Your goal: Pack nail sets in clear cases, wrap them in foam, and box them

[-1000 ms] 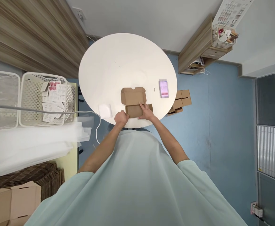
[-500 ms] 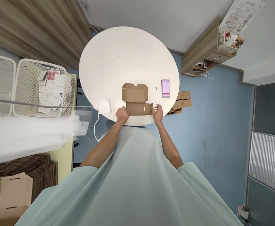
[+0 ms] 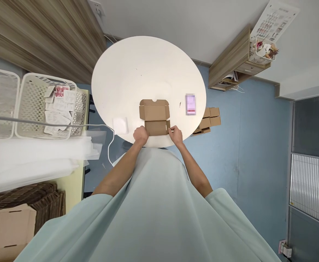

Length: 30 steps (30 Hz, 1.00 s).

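A brown cardboard box [image 3: 155, 128] lies near the front edge of the round white table [image 3: 121, 69]. Its lid, with small side flaps and a notch in the far edge, is laid back away from me. My left hand [image 3: 141, 135] is closed at the box's left end, its fingertips mostly hidden. At the right end, my right hand [image 3: 176, 135] pinches the folded-up side flap between thumb and fingers. The right end wall now stands at the box's edge.
A blurred pink and purple phone-like rectangle [image 3: 190, 104] lies on the right of the table, a white square item [image 3: 120, 125] on the left. Small brown boxes [image 3: 210, 118] are stacked beyond the right edge. A white basket [image 3: 46, 105] of papers and a grey cable [image 3: 52, 123] are at left.
My right hand has moved inward to the left, and the box's right flap has been folded up from lying flat. My left hand stays at the left end.
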### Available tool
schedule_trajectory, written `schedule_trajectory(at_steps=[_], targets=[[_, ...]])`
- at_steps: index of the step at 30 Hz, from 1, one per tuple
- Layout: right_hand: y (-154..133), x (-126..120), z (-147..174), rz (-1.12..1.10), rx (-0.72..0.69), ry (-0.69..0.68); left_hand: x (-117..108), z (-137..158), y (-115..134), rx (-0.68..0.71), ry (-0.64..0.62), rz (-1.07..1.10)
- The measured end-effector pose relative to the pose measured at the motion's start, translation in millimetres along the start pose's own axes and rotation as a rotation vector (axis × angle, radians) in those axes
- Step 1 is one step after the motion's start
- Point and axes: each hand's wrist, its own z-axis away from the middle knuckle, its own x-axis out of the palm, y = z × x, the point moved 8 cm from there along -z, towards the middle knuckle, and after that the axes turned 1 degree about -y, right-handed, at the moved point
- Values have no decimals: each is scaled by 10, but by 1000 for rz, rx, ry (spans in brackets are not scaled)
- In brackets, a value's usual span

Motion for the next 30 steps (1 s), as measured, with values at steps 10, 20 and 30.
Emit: schedule_trajectory(at_steps=[10, 20, 30], targets=[[-100, 115, -171, 44, -22, -6, -4, 51, -132, -6, 32, 69], [-168, 230, -261, 264, 10, -12, -38, 59, -164, 39, 72, 83], [-219, -21, -130, 258, 38, 49, -353, 88, -509, 10, 273, 294]])
